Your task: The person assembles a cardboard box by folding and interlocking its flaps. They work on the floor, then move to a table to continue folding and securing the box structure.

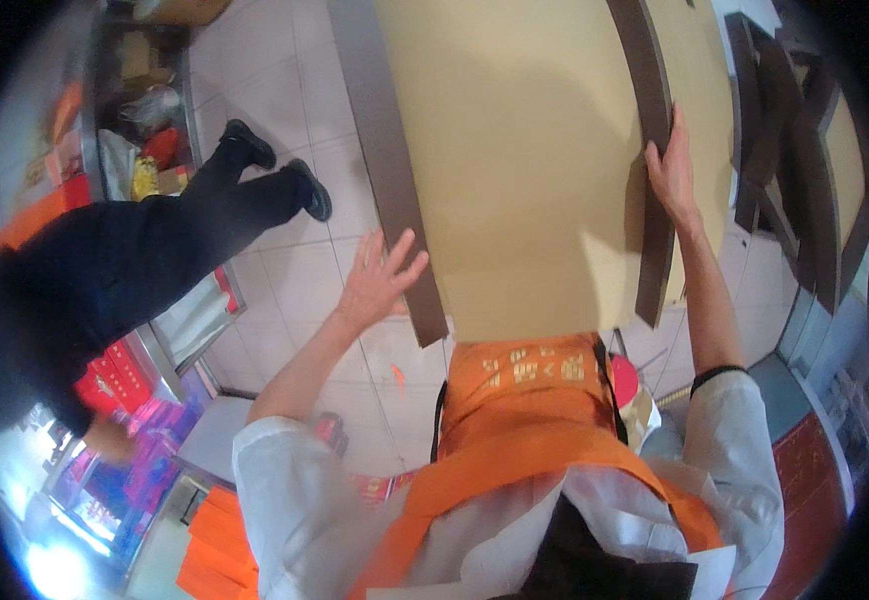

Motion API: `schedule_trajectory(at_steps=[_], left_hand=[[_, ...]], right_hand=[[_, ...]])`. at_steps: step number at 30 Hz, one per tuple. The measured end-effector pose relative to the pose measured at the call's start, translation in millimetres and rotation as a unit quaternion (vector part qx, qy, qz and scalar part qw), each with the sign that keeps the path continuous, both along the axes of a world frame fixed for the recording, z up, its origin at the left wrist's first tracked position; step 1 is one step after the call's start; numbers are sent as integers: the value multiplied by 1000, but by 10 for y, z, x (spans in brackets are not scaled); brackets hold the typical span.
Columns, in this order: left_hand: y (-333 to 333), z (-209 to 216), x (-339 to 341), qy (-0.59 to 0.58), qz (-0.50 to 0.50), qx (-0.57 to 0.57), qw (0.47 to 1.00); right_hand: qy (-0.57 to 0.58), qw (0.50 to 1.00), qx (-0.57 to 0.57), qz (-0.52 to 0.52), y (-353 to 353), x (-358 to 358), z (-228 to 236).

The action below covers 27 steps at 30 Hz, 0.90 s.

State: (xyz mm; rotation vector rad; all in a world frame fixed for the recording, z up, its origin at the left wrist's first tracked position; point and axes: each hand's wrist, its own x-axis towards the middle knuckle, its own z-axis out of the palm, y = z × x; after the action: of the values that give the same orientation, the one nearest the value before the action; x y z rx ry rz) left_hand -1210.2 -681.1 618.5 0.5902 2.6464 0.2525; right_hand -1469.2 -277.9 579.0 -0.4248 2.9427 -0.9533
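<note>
A large tan cardboard sheet [515, 180] with long dark brown side strips stretches away from my waist; it looks like a shallow box or lid. My left hand [380, 280] rests against the outer edge of the left brown strip [395, 150], its fingers spread over that edge. On the other side, my right hand [673, 175] grips the right brown strip [653, 240], with the thumb on the inner face and the fingers along the outer one. The near end of the cardboard meets my orange apron [530, 385].
Another person in dark trousers [145, 250] stands at the left, beside shelves [140, 110] of mixed goods. Several brown-edged cardboard pieces [805, 150] lean at the far right. Pale floor tiles [305, 270] show around the cardboard. Red boxes [115, 380] lie at the lower left.
</note>
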Motion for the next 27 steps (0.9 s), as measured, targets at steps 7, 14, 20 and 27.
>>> schedule_trajectory(at_steps=[7, 14, 20, 27], left_hand=[[187, -63, 141, 96, 95, -30, 990], [752, -286, 138, 85, 33, 37, 995], [838, -305, 32, 115, -4, 97, 989], [1019, -291, 20, 129, -11, 34, 991]], right_hand=[[70, 989, 5, 133, 401, 224, 36], [-59, 914, 165, 366, 1342, 1306, 440], [75, 848, 329, 409, 1388, 1321, 535], [84, 819, 328, 464, 1250, 1412, 515]])
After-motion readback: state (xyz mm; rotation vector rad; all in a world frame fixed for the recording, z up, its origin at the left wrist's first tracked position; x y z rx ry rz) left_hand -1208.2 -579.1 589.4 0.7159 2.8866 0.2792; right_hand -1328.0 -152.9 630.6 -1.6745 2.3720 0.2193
